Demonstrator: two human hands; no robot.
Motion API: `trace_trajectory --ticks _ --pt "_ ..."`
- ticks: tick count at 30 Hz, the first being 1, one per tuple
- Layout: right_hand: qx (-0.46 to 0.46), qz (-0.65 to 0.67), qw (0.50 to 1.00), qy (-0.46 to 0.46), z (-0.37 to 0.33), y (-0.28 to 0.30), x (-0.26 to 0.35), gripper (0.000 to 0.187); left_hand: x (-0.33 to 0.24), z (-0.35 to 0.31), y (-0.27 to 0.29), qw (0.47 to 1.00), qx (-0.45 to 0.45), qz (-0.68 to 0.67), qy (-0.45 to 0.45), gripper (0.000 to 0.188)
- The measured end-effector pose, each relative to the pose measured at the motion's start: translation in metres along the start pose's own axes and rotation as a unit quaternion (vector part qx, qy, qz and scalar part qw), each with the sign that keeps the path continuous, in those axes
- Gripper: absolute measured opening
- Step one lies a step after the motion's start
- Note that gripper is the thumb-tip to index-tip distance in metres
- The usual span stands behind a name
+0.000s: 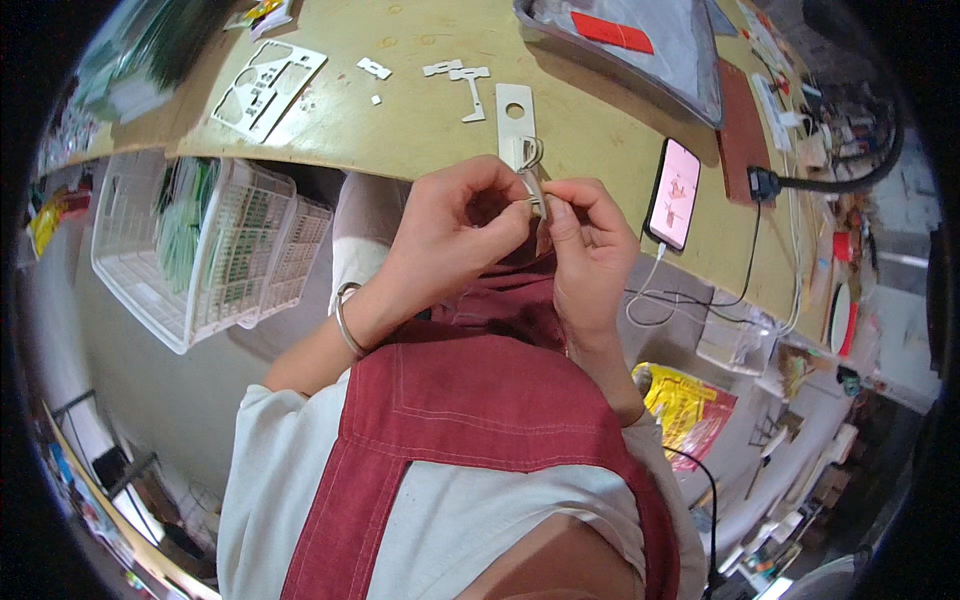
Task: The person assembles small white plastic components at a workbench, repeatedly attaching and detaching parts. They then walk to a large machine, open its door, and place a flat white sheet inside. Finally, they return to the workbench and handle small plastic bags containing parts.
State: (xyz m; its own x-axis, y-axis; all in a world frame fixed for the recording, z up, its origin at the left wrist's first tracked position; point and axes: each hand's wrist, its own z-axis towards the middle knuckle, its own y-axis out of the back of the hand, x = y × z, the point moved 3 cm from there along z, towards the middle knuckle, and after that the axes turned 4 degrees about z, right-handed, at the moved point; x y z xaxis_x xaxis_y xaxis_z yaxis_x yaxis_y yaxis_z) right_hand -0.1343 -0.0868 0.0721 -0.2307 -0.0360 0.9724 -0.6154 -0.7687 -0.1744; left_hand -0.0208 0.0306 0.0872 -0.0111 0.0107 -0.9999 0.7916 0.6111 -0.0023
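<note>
A yellowish wooden worktable (pixel 420 120) carries a punched-out white card sheet (pixel 266 85), several small white card cutouts (pixel 462 78), 1 longer white card strip with a round hole (pixel 515 118), a grey tray (pixel 640 50), a brown pad (pixel 742 130) and a lit phone (pixel 674 194) on a cable.

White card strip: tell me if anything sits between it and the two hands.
Nothing does. The left hand and right hand both pinch the white card strip at its lower end, over the table edge.
</note>
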Motion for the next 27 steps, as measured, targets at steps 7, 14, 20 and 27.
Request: trace_trajectory --ticks 7,14,20,27 --pt "-0.059 0.178 0.982 -0.03 -0.005 -0.008 -0.008 0.018 -0.002 0.004 -0.003 0.99 -0.066 0.061 -0.11 0.012" --pt "-0.055 0.193 0.979 -0.034 -0.006 -0.008 -0.015 0.017 -0.006 -0.003 0.002 0.968 -0.101 0.148 -0.174 0.014" --pt "-0.036 0.061 0.996 0.06 -0.007 -0.006 -0.013 0.012 0.006 -0.003 0.001 0.991 -0.054 0.04 -0.113 0.013" --pt "-0.026 -0.03 0.997 0.063 -0.011 -0.012 -0.001 0.015 0.02 0.001 0.004 0.985 0.012 -0.175 0.002 0.014"
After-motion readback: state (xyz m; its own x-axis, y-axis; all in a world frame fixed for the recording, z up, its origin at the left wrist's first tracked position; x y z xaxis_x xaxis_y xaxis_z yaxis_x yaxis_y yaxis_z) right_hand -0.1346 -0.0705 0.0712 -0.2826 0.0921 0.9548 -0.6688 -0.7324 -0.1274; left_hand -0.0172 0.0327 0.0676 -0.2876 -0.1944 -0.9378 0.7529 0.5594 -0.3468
